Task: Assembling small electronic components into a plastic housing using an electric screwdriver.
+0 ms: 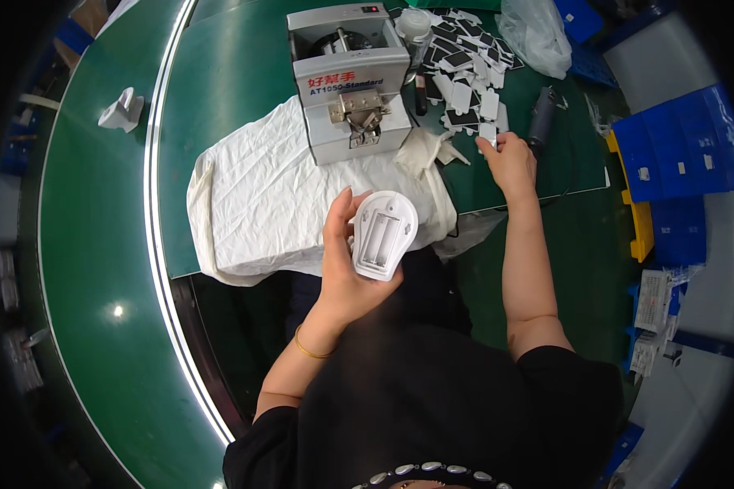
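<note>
My left hand [341,281] is closed around a white plastic housing [383,232] with a rounded, wider far end. Its open battery compartment faces up, with no batteries visible inside. Out to the right, my right hand [514,167] pinches a small white battery cover [488,134] between thumb and fingers, at the near edge of a loose heap of such covers [465,69]. Many covers in the heap carry a black pad on one face.
A grey bench machine [359,81] stands on a white cloth [257,191] ahead of me. Beside the right hand lies a dark cylindrical tool [541,118]. A clear jar [416,33] and plastic bag [537,37] sit farther back. Blue bins [681,147] stand right; a conveyor [98,244] runs left.
</note>
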The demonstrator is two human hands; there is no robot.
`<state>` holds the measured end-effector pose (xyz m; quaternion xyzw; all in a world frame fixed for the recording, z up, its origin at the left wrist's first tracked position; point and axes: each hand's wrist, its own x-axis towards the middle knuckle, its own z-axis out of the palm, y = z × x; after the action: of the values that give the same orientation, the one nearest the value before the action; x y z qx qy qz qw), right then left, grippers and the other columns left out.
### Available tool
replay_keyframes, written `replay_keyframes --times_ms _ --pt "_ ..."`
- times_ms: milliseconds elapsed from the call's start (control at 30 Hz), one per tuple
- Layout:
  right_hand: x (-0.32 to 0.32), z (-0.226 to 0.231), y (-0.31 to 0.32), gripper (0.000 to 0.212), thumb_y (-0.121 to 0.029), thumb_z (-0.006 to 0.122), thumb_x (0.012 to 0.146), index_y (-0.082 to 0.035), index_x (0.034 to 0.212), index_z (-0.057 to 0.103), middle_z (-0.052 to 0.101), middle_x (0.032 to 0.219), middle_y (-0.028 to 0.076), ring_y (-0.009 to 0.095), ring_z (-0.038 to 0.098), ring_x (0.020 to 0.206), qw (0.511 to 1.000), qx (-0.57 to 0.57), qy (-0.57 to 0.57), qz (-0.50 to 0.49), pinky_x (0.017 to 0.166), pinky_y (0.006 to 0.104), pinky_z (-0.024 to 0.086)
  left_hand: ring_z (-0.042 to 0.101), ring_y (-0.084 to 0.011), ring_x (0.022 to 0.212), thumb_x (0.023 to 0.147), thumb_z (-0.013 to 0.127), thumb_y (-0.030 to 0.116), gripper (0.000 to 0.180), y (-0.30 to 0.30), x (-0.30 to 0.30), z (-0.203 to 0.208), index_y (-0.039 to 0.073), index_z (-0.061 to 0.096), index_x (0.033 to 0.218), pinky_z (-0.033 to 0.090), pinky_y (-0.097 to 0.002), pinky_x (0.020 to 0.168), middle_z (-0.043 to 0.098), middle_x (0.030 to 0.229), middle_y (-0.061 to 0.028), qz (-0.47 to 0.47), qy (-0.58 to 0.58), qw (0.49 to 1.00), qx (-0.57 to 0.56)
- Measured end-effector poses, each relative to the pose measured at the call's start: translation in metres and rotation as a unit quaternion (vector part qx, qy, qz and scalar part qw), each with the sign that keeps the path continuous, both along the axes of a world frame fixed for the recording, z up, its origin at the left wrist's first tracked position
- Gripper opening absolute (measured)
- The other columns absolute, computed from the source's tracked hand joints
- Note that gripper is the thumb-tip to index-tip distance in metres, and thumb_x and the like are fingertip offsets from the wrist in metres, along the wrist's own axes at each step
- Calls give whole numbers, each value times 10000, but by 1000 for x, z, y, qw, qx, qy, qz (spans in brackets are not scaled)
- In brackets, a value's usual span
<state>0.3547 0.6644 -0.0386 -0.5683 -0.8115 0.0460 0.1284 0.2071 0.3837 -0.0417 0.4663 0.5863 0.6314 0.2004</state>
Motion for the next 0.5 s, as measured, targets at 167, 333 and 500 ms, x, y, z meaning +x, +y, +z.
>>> replay_keyframes --times_ms 167,333,500 --pt "2 -6 4 454 -403 771 806 -21 1038 688 714 864 151 280 694 787 993 -74 89 -3 741 373 530 521 -300 1246 697 745 -42 1082 2 3 -6 50 74 1541 417 -388 1056 427 1389 -206 31 -8 999 29" --pt "0 10 -33 206 -165 642 950 -6 1081 659 702 953 79 141 635 802 934 -9 345 93 734 279 504 525 -315 1262 686 764 -21 1094 5 -4 -4 20 80 1538 412 -393 1061 447 1415 -232 40 37 998 35" --pt "-18 61 -99 350 6 652 916 26 1261 590 660 981 37 82 590 809 716 -297 570 274 736 209 475 519 -324 1276 676 792 6 1110 7 -1 -9 11 89 1535 419 -397 1059 461 1411 -222 71 89 993 -11"
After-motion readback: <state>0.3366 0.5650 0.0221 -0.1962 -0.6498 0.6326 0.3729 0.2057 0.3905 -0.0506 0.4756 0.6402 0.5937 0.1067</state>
